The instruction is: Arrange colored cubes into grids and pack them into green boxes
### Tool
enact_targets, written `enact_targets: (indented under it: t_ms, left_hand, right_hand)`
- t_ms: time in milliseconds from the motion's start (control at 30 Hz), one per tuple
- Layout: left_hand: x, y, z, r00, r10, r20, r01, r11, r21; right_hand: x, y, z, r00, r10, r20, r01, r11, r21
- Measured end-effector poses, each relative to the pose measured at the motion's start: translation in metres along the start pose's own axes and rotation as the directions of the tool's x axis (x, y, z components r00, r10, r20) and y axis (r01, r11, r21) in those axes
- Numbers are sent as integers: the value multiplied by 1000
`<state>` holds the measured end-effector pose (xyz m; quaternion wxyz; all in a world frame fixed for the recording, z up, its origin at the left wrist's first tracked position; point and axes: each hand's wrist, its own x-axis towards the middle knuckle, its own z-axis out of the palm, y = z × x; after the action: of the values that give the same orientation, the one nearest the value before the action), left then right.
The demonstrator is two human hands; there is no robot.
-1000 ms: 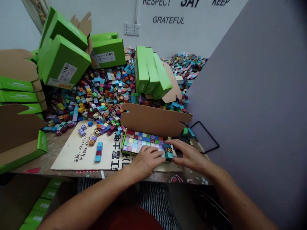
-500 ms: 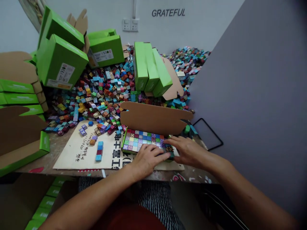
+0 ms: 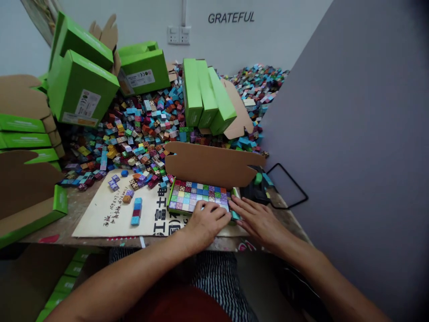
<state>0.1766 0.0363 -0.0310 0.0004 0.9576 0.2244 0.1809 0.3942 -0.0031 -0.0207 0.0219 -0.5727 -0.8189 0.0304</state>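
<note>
An open green box (image 3: pixel 170 200) lies on the paper, filled with rows of patterned cubes (image 3: pixel 201 197) in many colours. Its brown cardboard flap (image 3: pixel 214 163) stands up behind them. My left hand (image 3: pixel 208 223) rests over the box's near side, fingers bent and apart on the cubes; its palm side is hidden. At the right end, my right hand (image 3: pixel 258 220) lies with fingers stretched against the box edge, beside a few teal cubes (image 3: pixel 235 214). Left of the box, a short bar of blue and dark red cubes (image 3: pixel 136 211) lies on the paper.
Heaped loose cubes (image 3: pixel 147 129) spread behind the box. Green boxes (image 3: pixel 83 89) stand at the left, and several upright ones (image 3: pixel 208 96) lean in the heap. A black object (image 3: pixel 256 192) sits right of the box. A grey panel (image 3: pixel 351 134) borders the right side.
My right hand has slid down and slightly off the cubes to the box's right end, uncovering its green edge. My left hand has drawn its thumb in. The view has shifted slightly.
</note>
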Motion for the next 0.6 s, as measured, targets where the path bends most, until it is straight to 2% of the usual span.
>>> enact_targets:
  t_ms: [133,267,400,533,600]
  left_hand:
    - [2,9,3,1000,-4,-12,5,994,109]
    - [-1,6,7,998,-6,-60,9,999,47]
    - [-2,0,1,999,-30,-42,29,1000,-10]
    - [-9,-5,-12,1000,-29,-2,29,999,-13]
    - [-22,-13,-22,999,-36,-13,35,999,-21]
  right_hand:
    - [-3,-9,0,995,-29,-99,15,990,-143]
    - [-6,-21,12,989,-16,-147,-17,975,-223]
    - [-4,-16,30,981,-52,-184,34,994,-100]
    - [3,-9,44,928,-99,-360,132,989,70]
    - [8,-11,47,914,-104,-391,155,983,102]
